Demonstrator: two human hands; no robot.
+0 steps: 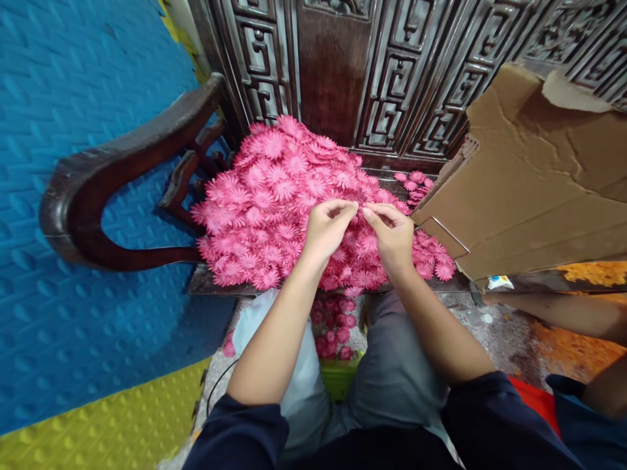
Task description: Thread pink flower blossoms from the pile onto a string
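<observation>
A big heap of pink fabric flower pieces lies on the seat of a dark carved wooden bench. My left hand and my right hand meet over the heap, thumbs and forefingers pinched together on one pink flower piece between them. Both forearms reach up from my lap. More pink flowers sit in a green container between my knees, below the seat edge.
A curved wooden armrest sticks out at the left over blue and yellow foam floor mats. A torn cardboard box stands at the right on the seat. Another person's arm reaches in at right, near orange flowers.
</observation>
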